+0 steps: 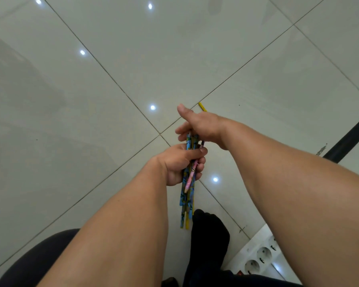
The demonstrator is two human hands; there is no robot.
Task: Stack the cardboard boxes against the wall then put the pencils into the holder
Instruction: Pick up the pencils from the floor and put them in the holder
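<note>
My left hand [179,163] grips a bundle of several pencils [188,195], blue-patterned, yellow and pink, which hangs down past my palm toward the floor. Just above it, my right hand [197,125] has its fingers curled over the upper ends of the same bundle and its thumb sticks out. One more yellow pencil [202,107] lies on the floor tiles beyond my right hand. No cardboard boxes and no holder are in view.
Glossy pale floor tiles [112,59] fill the view. A white power strip [259,255] lies at the lower right beside my foot in a black sock [209,230]. A dark strip [348,139] runs along the right edge.
</note>
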